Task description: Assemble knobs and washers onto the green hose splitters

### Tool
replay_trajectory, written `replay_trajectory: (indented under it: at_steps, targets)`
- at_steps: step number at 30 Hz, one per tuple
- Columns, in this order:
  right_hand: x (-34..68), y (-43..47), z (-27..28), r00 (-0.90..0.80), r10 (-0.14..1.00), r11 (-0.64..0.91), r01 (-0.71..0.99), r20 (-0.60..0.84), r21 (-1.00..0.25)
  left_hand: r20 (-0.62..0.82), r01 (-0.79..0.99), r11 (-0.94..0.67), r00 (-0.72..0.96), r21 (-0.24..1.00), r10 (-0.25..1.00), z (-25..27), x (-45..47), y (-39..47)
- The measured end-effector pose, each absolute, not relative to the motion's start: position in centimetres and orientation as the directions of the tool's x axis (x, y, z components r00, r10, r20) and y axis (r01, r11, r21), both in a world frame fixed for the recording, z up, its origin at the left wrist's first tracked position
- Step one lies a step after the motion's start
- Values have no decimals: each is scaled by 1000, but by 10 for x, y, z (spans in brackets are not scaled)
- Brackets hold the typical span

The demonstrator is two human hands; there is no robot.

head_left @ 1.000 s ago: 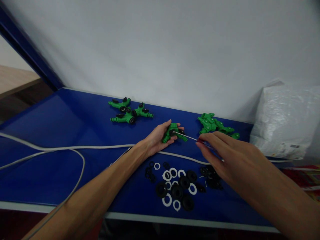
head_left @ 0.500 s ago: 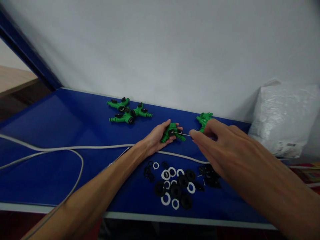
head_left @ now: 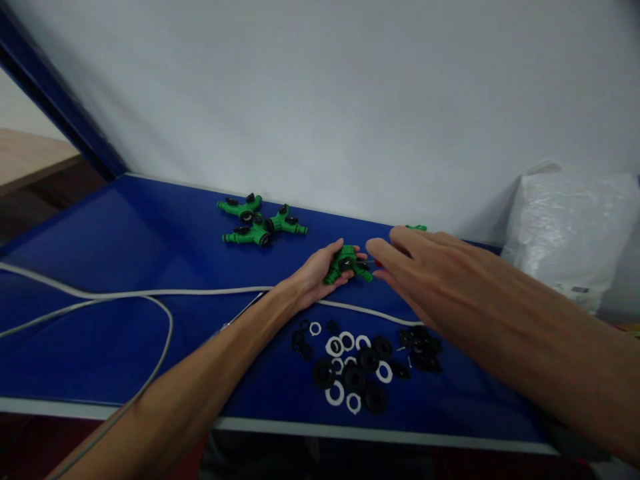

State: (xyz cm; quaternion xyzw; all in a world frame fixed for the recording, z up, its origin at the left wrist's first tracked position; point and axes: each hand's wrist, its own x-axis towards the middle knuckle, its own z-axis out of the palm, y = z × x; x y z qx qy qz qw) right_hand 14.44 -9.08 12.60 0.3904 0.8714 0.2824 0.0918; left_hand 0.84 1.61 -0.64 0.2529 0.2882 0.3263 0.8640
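Note:
A green Y-shaped hose splitter [head_left: 346, 252] with black parts rests in my left hand [head_left: 316, 275], its fingers curled around it from beneath. My right hand [head_left: 407, 263] is closed on a screwdriver [head_left: 379, 263]; a bit of red handle shows and the thin shaft points left to the black part of the splitter. Whether the tip is seated in a screw is too small to tell. Below the hands lie black rings [head_left: 355, 377], white rings [head_left: 335, 393] and a pile of small black parts [head_left: 421, 347] with a few screws.
Several green splitters [head_left: 255, 233] with black levers lie at the back left of the blue table [head_left: 100, 247]. Another green piece [head_left: 416, 227] is mostly hidden behind my right hand. A pale cable [head_left: 190, 292] crosses the table, and a plastic bag [head_left: 565, 233] leans on the wall.
My right hand has moved slightly left and up, closer to the splitter, and its wrist has turned. The red handle now shows. The green piece behind is now more covered.

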Motion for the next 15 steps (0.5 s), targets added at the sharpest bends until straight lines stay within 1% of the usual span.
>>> replay_trajectory:
  at_steps: [4,8,11,13,15]
  targets:
    - [144,-87,129,-646,761,536,677,61,504,-319,-402,645,625,650,712,-4,7,14]
    - [138,-80,136,-625,776,488,682,87,545,-312,-395,643,633,656,708,-7,7,15]
    - [136,-79,137,-625,777,477,660,72,581,-313,-401,641,628,654,712,-8,9,16]
    - [137,-81,136,-646,761,504,647,59,572,-315,-403,634,617,661,721,-8,9,16]
    - [139,-84,134,-657,750,527,661,72,534,-325,-394,627,604,672,728,-7,8,15]
